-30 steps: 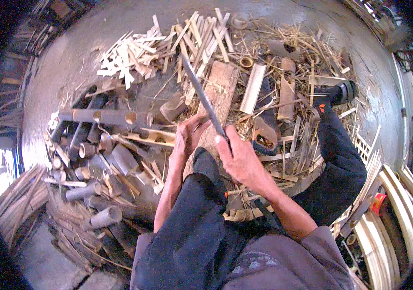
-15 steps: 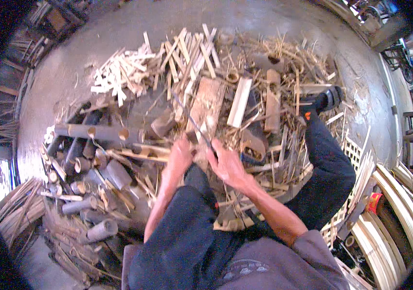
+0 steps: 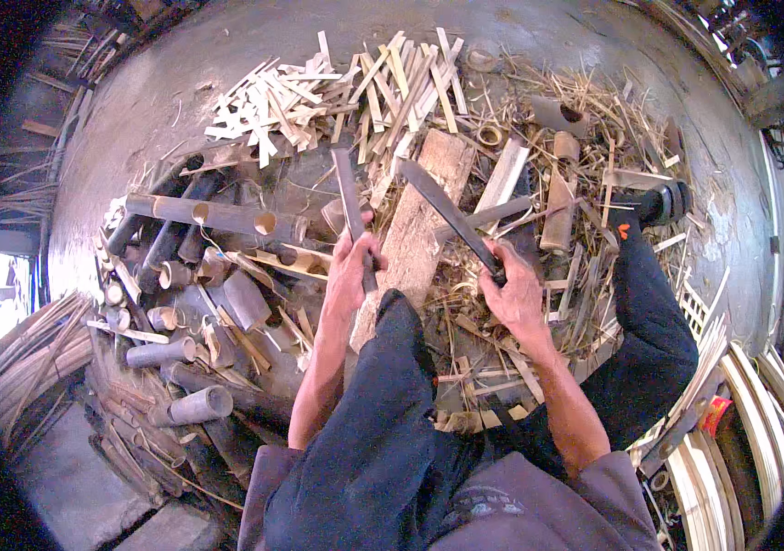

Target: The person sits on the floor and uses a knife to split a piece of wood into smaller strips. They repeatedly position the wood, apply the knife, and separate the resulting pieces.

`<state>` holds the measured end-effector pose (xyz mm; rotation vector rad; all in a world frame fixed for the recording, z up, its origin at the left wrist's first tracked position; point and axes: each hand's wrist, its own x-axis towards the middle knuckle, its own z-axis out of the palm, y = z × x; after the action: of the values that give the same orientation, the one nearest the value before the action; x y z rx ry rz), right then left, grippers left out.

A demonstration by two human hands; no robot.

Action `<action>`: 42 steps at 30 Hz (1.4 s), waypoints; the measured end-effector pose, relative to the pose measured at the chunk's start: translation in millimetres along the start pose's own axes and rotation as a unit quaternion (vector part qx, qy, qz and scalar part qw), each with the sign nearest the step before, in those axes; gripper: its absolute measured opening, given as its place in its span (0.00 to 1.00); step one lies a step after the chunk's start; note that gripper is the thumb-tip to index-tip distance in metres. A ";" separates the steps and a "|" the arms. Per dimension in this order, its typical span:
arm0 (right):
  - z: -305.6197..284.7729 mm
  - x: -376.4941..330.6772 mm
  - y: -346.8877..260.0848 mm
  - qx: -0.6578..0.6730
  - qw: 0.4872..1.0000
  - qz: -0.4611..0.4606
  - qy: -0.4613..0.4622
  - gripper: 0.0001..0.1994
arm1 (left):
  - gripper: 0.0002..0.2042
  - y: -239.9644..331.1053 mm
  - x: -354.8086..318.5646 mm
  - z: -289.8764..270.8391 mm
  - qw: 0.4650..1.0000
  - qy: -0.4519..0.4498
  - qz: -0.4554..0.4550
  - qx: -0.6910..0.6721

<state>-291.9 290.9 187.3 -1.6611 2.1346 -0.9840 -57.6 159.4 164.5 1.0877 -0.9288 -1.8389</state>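
Observation:
My left hand [image 3: 346, 275] is closed around a split bamboo strip [image 3: 347, 179], which stands nearly upright with its greyish side showing. In my right hand [image 3: 516, 298] is the handle of a long dark-bladed knife [image 3: 447, 209]. The blade points up and to the left, apart from the strip. Between and beyond the hands lies a rough wooden plank [image 3: 419, 234], its surface worn and chipped. My trousered knee covers part of the plank's near end.
Pale split strips [image 3: 277, 103] lie heaped at the far left, with longer strips [image 3: 410, 78] beside them. Cut bamboo tubes [image 3: 208, 216] crowd the left. Shavings and bamboo offcuts [image 3: 585, 106] litter the right, near my shoe [image 3: 663, 202]. Bundled long strips [image 3: 759, 413] stand at the lower right.
My hands have moved apart from close together over the plank. The knife has swung to the right with my right hand; my left hand now holds the strip raised. The view has shifted.

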 end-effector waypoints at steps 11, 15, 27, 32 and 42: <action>30.6 9.3 -41.8 -0.088 0.960 -0.146 -0.223 0.15 | 0.14 -22.7 -72.5 9.4 0.852 0.034 0.196 0.484; 52.6 21.8 -15.8 -0.105 0.968 -0.204 -0.103 0.04 | 0.13 11.3 -79.0 32.7 0.928 -0.011 -0.026 0.372; -4.5 64.8 38.3 -0.130 0.982 0.100 -0.092 0.11 | 0.12 25.3 -104.6 21.1 0.974 -0.043 -0.214 0.064; 34.7 16.2 -17.5 -0.091 0.975 -0.115 -0.165 0.13 | 0.14 30.3 -71.9 42.9 0.985 -0.022 -0.169 -0.039; 7.4 65.8 75.0 -0.149 0.972 0.166 -0.075 0.16 | 0.19 77.7 -132.1 17.9 0.952 -0.176 -0.250 -0.006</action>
<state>-364.5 235.8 146.1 -1.3734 2.4379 -0.4447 -11.5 247.4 282.5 1.0733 -0.8910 -2.5145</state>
